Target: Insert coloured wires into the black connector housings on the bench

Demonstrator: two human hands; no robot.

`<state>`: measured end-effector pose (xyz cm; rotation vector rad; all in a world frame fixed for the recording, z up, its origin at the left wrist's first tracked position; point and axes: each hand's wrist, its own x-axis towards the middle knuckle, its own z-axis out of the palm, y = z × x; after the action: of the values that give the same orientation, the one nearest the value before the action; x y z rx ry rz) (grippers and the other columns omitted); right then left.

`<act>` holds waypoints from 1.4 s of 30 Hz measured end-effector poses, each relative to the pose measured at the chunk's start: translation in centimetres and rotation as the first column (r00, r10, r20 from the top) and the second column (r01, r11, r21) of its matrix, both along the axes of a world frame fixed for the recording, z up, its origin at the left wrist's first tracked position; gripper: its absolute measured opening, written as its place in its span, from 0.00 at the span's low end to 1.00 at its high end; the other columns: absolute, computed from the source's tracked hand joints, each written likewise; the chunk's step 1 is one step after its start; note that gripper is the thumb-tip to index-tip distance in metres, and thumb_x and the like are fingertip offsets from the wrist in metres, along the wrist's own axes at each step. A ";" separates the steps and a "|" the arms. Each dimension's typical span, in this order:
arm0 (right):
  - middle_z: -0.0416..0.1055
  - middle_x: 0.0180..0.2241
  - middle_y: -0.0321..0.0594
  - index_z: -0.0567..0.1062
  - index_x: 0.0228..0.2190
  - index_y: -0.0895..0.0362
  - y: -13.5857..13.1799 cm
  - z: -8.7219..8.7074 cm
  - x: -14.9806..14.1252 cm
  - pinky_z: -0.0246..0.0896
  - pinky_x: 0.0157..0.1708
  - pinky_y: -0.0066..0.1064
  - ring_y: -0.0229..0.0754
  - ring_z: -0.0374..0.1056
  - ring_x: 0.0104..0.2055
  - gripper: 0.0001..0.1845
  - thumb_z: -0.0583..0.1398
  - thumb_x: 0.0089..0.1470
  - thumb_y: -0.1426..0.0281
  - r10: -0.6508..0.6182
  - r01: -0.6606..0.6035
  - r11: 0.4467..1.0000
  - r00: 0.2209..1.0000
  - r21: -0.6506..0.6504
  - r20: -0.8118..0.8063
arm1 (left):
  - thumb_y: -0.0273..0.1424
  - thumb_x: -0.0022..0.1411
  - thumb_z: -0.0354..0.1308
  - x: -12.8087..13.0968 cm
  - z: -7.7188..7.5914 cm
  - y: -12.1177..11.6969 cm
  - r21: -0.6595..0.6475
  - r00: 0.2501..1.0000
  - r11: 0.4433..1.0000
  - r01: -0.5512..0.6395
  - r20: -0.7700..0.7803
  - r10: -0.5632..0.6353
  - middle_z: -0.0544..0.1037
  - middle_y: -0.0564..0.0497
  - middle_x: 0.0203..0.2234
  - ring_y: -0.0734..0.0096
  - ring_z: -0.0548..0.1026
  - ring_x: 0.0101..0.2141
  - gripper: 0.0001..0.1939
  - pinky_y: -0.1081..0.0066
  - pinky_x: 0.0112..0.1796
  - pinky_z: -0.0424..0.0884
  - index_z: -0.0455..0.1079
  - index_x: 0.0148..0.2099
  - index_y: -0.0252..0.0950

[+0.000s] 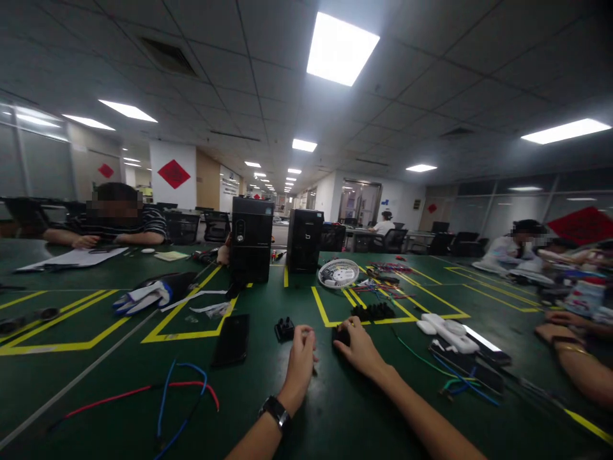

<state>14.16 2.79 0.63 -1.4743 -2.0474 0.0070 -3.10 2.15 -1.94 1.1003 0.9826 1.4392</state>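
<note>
My left hand (301,359), with a dark watch (274,412) on the wrist, rests on the green table with its fingers loosely bent and nothing visible in them. Just beyond it sits a small black part with raised posts (284,329). To the right, the fingers of my right hand (357,346) are bent over a small black part (341,336) on the tabletop, mostly covered by the hand. A row of similar black parts (373,312) lies right behind that hand. A black phone-like slab (232,340) lies left of my left hand.
Two black computer-case-like boxes (252,239) stand farther back. Near them is a white round basket (339,273) beside loose wires (383,291). Red and blue wires (186,384) lie front left; a white device (450,332) lies right. Other people sit at both sides.
</note>
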 end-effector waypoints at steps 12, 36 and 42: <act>0.57 0.55 0.44 0.66 0.49 0.53 -9.4 3.6 2.9 0.56 0.54 0.36 0.42 0.59 0.54 0.18 0.54 0.57 0.76 0.217 -0.218 0.976 0.975 0.018 0.054 | 0.34 0.63 0.51 -0.5 0.9 -1.7 -0.230 0.920 0.932 0.281 0.342 -0.192 0.77 0.48 0.26 0.65 0.76 0.20 0.17 0.67 0.22 0.72 0.58 0.53 0.38; 0.73 0.33 0.45 0.71 0.35 0.59 -7.8 4.6 14.2 0.58 0.33 0.30 0.43 0.69 0.35 0.12 0.49 0.60 0.69 -0.379 0.407 0.911 0.888 -0.063 0.260 | 0.45 0.62 0.50 -0.9 1.6 -1.8 -0.242 0.894 0.942 0.232 0.434 -0.109 0.75 0.50 0.28 0.70 0.75 0.24 0.18 0.58 0.29 0.75 0.60 0.49 0.39; 0.72 0.27 0.36 0.71 0.40 0.57 -6.1 2.8 -0.6 0.58 0.27 0.27 0.38 0.66 0.26 0.14 0.50 0.61 0.64 0.158 -0.174 0.983 0.961 -0.053 -0.227 | 0.51 0.60 0.48 -1.4 1.4 -1.2 -0.205 0.899 0.962 0.182 0.431 -0.078 0.76 0.48 0.36 0.69 0.76 0.27 0.20 0.55 0.31 0.76 0.54 0.45 0.42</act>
<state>13.61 -3.29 3.39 -1.2766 -1.9977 0.3036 -4.52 0.92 -0.59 0.6271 0.7329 1.3308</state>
